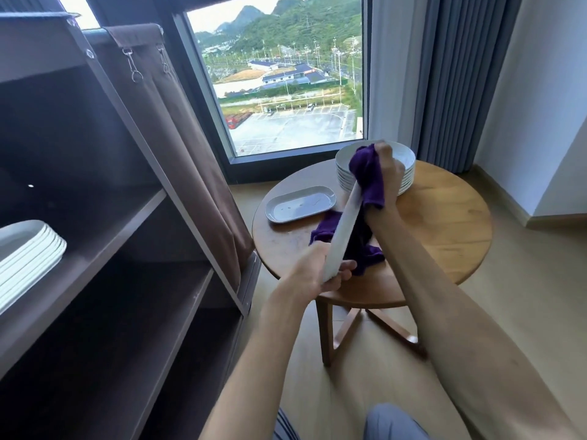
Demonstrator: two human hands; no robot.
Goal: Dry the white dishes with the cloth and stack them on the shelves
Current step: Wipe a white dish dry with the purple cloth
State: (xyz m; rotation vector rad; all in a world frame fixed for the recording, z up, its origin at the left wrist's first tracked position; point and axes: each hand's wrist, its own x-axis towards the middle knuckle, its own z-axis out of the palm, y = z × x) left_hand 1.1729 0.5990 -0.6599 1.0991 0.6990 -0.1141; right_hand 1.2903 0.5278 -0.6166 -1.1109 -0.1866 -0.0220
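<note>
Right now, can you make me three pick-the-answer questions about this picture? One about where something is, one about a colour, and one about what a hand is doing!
1. Where does the flat oval platter lie?
A. On the round wooden table
B. On the floor
C. On the lowest shelf

2. What colour is the cloth?
A. Yellow
B. Purple
C. Green

3. What is the left hand doing?
A. Hanging free
B. Pulling the curtain
C. Holding the near end of a white dish turned edge-on

Answers:
1. A, the platter sits on the tabletop, left of the stack of white bowls.
2. B, the cloth is deep purple where the right hand presses it on the dish's far end.
3. C, its thumb and fingers wrap the dish's lower rim.
</note>
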